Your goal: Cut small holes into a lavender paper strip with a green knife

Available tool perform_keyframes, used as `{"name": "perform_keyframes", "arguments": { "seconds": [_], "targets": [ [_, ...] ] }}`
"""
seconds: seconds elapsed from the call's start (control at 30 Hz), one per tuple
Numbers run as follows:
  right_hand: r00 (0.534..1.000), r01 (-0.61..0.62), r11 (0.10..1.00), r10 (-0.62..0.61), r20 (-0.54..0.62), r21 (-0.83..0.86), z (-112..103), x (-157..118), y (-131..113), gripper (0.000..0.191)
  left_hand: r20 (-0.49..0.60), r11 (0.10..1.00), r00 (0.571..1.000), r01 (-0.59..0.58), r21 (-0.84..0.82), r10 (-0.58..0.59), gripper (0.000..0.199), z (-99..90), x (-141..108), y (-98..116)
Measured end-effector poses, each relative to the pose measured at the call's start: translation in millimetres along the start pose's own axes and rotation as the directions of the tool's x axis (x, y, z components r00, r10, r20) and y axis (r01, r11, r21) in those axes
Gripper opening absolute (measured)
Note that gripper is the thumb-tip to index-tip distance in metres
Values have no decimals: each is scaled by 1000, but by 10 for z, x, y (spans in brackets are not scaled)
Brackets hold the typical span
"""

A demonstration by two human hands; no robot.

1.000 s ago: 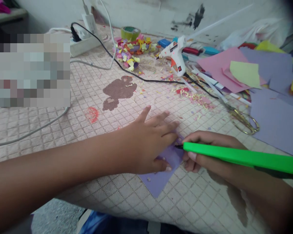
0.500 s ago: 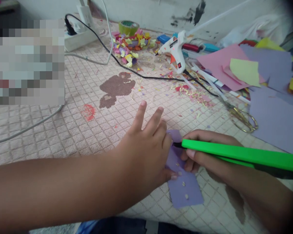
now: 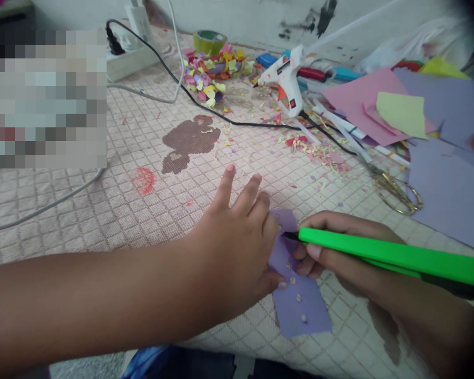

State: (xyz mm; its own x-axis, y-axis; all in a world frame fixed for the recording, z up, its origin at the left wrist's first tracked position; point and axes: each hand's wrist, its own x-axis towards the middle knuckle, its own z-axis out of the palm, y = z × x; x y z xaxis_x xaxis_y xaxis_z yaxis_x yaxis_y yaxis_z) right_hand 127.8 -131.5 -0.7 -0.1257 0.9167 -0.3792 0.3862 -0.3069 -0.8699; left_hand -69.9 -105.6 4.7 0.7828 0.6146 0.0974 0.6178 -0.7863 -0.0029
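A purple paper strip [image 3: 305,311] lies on the checked cloth, with a row of small pale marks along it; I cannot tell whether they are holes or bits stuck on. My left hand [image 3: 237,242] rests palm down over the strip's left side, its fingers spread and the thumb pressing the paper. In a pinch grip, my right hand [image 3: 319,252] holds a long bright green tool [image 3: 363,248] with a black pointed tip. That tip meets the strip near its far end, close to my left fingers. The tool's other end runs out of view at the right.
A white glue gun [image 3: 286,84] stands behind, its black cord crossing the cloth. Gold-handled scissors [image 3: 398,195] and purple paper sheets [image 3: 450,189] lie right. Small paper flowers [image 3: 209,73], a tape roll [image 3: 209,43] and a power strip [image 3: 132,64] are at the back.
The view has shifted slightly. The green tool's tip has drawn a little right from my left fingers, showing more of the black point. My left hand stays on the strip.
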Motion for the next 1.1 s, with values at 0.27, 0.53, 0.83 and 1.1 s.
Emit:
{"name": "perform_keyframes", "arguments": {
  "seconds": [0.27, 0.53, 0.83, 1.1],
  "targets": [
    [999, -23, 999, 25, -39, 43, 26, -51, -24, 17, 13, 1000, 1000, 10, -12, -9, 68, -12, -2, 6],
    [996, 8, 1000, -7, -88, 12, 40, -80, 10, 12, 9, 1000, 1000, 12, -3, -12, 68, 6, 5, 2],
    [996, 14, 1000, -15, -91, -14, 45, -54, -5, 7, -28, 971, 975, -221, -93, 219, 49, -62, 30, -139],
    [997, 69, 983, -75, -25, -172, 9, -93, -75, 4, 43, 958, 961, -269, -96, 274, 27, -121, -21, -249]
  ]
}}
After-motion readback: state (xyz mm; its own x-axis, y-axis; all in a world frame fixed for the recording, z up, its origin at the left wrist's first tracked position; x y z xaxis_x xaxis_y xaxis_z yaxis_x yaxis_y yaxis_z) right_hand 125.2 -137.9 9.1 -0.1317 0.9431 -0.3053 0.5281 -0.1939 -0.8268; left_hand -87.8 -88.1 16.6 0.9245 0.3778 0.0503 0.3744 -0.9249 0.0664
